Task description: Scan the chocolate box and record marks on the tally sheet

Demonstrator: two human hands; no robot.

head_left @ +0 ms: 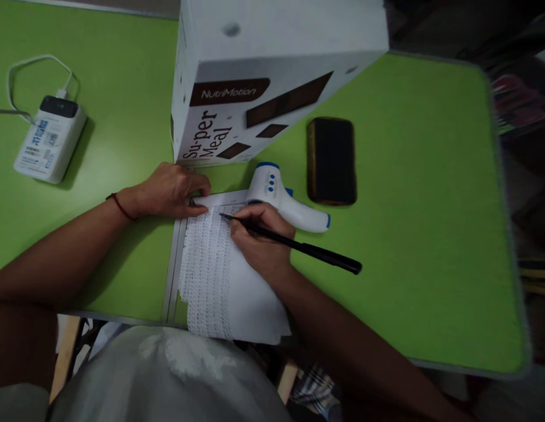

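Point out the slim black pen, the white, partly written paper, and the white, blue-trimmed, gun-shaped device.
Slim black pen (299, 243), head view: on the middle of its barrel.
White, partly written paper (217, 269), head view: on its written columns.
White, blue-trimmed, gun-shaped device (286, 205), head view: where its handle begins.

i saw the tall box (276, 76) block the left hand (169, 190) ahead; right of the phone (332, 161), green tabletop (431, 223) lay open.

Lies in dim light, with pale sheen and soft shadows on the green table (116, 126) left of the white box (281, 32); softens fine writing on the paper (252, 308) below it; blurs into gloom far right of it.
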